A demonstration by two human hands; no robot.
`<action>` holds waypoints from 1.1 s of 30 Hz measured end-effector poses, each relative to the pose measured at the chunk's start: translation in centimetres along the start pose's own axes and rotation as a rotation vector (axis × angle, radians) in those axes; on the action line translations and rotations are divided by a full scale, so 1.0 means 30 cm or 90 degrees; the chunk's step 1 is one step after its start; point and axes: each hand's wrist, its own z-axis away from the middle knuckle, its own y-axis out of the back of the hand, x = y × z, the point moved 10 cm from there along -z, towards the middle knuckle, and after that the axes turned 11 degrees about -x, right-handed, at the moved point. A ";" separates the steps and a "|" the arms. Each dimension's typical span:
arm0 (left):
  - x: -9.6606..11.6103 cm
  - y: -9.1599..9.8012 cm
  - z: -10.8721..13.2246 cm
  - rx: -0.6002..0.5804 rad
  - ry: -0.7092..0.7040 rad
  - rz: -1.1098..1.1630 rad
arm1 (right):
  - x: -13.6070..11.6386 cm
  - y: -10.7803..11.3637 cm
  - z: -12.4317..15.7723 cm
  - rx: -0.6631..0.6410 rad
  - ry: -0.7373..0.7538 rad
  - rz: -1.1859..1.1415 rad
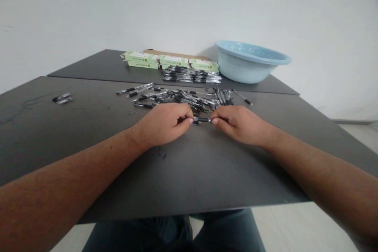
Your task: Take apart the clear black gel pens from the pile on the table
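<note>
A pen [203,119] with a black grip is held level between my two hands, just above the dark table. My left hand [168,124] is closed, pinching the pen's left end between thumb and fingers. At the pen's other end, near the tip, my right hand [238,124] pinches it too. Right behind my hands lies a loose heap of clear and black pens [183,97], partly hidden by my fingers. Farther back, more pens [189,75] are stacked in neater rows.
Green and white boxes [143,60] stand along the back, beside a light blue plastic basin [248,67]. Several small clear and black pieces [62,98] lie at the left. A seam crosses the dark table [189,177], whose front edge is close to my legs.
</note>
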 end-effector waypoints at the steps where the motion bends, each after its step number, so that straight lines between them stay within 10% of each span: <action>1: 0.000 0.000 0.000 0.001 0.000 0.000 | -0.005 -0.005 -0.001 -0.007 0.011 0.005; 33: -0.001 -0.005 -0.001 -0.017 0.002 0.004 | -0.008 -0.004 -0.003 -0.007 0.008 -0.027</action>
